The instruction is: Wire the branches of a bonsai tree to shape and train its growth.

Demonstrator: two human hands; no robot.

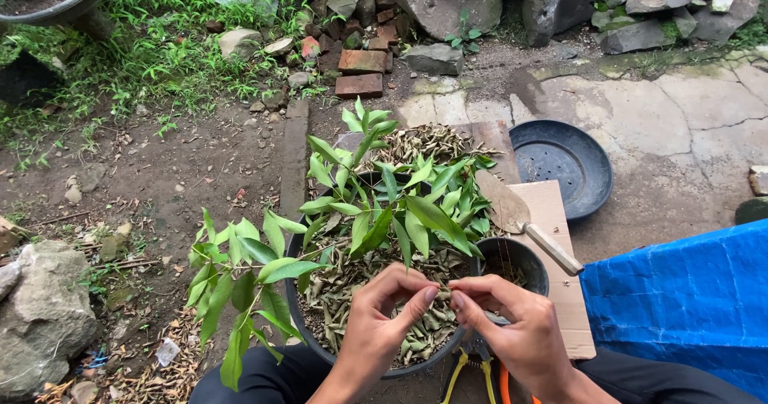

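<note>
Fig.: potted sapling worked w/ both hands, head view. All places are given rel. to the large black pot (308,324), filled w/ dry leaf litter (352,288).

Left hand (376,328) and right hand (524,336) are held over the pot's near rim, fingertips pinched together on something small between them; what is pinched cannot be made out, prob. a thin stem or tie. The leafy sapling (376,204) is rooted in the pot and leans left over its rim.

Risks (judged): a thin stem could be snapped if the pinch is pulled apart too hard; foliage just beyond the hands could be bent by a forward move. The small black pot (516,264), touching the large pot's right rim, could be tipped by the right wrist. The trowel (520,220), laid across it, could be knocked onto the cardboard (560,276). Yellow-handled cutters (468,372) lie below the near rim, close under the right hand.

Room: right side is crowded (small pot, cardboard, blue tarp (680,300); black tray (560,164) farther right-back). Left is bare soil, freer. Behind: bricks, stones.
</note>
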